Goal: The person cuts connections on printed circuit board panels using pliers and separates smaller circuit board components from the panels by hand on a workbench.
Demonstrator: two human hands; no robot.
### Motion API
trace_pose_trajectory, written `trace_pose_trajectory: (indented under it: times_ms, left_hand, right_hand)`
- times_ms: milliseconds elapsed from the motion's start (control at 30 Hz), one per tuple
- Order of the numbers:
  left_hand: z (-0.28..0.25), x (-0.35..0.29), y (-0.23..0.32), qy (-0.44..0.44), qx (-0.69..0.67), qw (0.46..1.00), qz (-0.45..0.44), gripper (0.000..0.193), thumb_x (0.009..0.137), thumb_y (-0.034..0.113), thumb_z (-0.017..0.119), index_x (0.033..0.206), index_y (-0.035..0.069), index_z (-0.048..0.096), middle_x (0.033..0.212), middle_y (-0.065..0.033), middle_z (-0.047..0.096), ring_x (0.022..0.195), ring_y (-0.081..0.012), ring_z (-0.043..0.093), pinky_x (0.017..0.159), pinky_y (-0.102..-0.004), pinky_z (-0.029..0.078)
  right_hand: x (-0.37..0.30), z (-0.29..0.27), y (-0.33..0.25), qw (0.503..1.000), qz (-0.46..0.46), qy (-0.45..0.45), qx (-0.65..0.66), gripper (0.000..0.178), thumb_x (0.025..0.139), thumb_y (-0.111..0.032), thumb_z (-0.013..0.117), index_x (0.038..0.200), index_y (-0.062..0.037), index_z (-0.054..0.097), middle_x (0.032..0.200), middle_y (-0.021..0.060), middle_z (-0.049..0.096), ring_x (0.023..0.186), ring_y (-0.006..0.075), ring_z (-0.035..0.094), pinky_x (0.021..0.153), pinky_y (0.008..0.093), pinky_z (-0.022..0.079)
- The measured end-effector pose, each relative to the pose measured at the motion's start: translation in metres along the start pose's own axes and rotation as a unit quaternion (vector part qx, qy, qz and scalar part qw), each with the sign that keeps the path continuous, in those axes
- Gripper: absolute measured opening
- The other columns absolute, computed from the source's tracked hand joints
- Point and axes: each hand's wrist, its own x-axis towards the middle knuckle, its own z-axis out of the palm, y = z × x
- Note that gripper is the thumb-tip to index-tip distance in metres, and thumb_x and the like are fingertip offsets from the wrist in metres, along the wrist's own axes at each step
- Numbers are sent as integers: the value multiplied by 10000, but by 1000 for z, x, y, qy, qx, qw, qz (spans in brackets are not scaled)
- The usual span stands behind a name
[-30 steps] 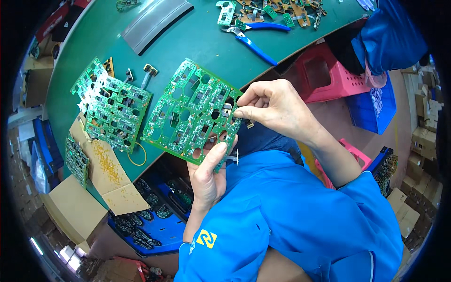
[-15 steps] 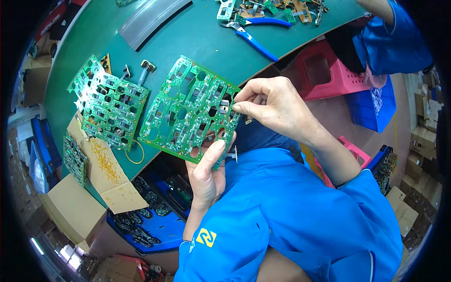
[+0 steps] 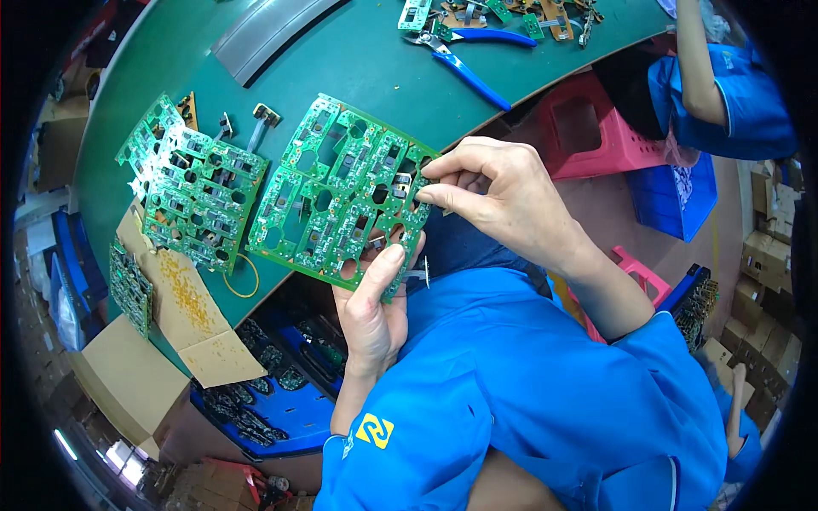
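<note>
A green circuit board panel (image 3: pixel 328 196), dotted with parts and cut-outs, is held tilted above the table's near edge. My left hand (image 3: pixel 375 311) grips its lower right corner, thumb on top and fingers underneath. At the panel's right edge, my right hand (image 3: pixel 503 192) is closed in a pinch of thumb and forefinger; whatever lies between the fingertips is hidden. A small metal-cased part (image 3: pixel 401 185) sits in the panel beside that thumb. Below the panel's lower right corner, near my left hand, a short ribbon cable with a thin end piece (image 3: pixel 427 272) sticks out.
More panels (image 3: pixel 200 192) lie left on the green table (image 3: pixel 375 64), by a cardboard box (image 3: pixel 209 345) with yellow bits. Blue-handled cutters (image 3: pixel 469 77) and scrap boards (image 3: pixel 532 21) are at the back. Pink (image 3: pixel 588 128) and blue baskets (image 3: pixel 682 196) stand right, near a co-worker's arm (image 3: pixel 703 77).
The panel has shifted slightly up and left in view, with both hands keeping their places on it. A co-worker's arm has come further into view at top right; another person appears at lower right.
</note>
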Motion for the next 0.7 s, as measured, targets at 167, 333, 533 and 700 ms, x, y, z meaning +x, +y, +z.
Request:
trace_pose_trajectory:
  times_ms: [167, 333, 533, 700]
  left_hand:
    - [-2, 0, -1, -1, -2, 1000, 0, 483, 884, -68, 594, 1352, 13, 506, 1193, -157, 651, 1055, -278, 673, 962, -398, 555]
    - [0, 1, 1, -7, 5, 1000, 0, 475, 886, -67, 595, 1347, 9, 508, 1185, -158, 649, 1055, -279, 671, 963, -402, 554]
    - [-2, 1, 1, -8, 13, 1000, -3, 462, 887, -65, 596, 1337, -3, 510, 1185, -165, 646, 1058, -278, 670, 965, -403, 553]
    - [-3, 0, 1, 5, 44, 999, -19, 560, 869, -71, 561, 1402, 59, 450, 1249, -153, 618, 1108, -288, 643, 981, -429, 542]
  right_hand:
    - [2, 0, -1, 1000, 5, -4, -18, 132, 794, 6, 755, 910, 61, 726, 715, 61, 658, 580, 77, 515, 526, 197, 419]
    - [4, -1, -1, 1000, 30, -7, 4, 128, 786, 10, 753, 900, 61, 726, 710, 63, 660, 580, 77, 517, 519, 199, 420]
    - [6, -2, -5, 999, 38, -16, -20, 114, 787, 14, 741, 888, 66, 725, 704, 66, 662, 580, 73, 518, 516, 195, 418]
    - [6, -2, -7, 999, 44, -17, -25, 109, 790, 20, 726, 888, 68, 725, 699, 67, 662, 578, 71, 518, 514, 199, 419]
